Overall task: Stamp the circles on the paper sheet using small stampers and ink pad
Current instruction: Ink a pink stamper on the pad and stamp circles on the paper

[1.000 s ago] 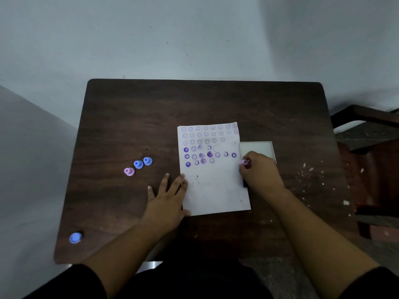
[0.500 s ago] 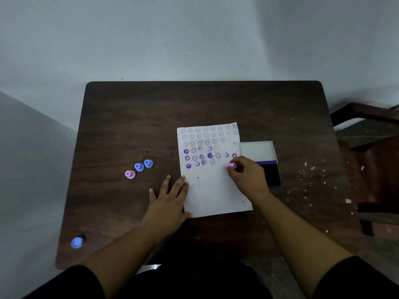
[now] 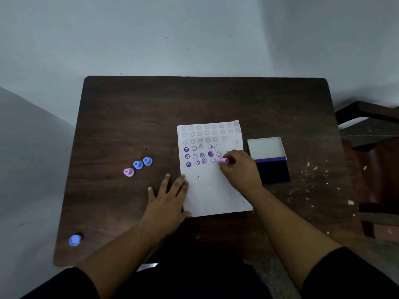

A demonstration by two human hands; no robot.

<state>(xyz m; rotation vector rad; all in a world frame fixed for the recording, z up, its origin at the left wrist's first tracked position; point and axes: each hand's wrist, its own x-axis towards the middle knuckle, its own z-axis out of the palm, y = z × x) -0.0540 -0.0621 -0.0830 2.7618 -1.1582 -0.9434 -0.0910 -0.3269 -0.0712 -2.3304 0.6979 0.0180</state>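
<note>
Pink stamper (image 3: 224, 160) (right hand (image 3: 241, 169) pinching) meets paper (image 3: 213, 190)

Dim, bluish, even light; soft focus throughout; wide-angle bending at the edges; worktop (image 3: 151, 108) dark, without glare.

White paper sheet (image 3: 212, 190), purple smiley stamps; pink stamper (image 3: 224, 160); dark-brown table (image 3: 194, 100).
</note>
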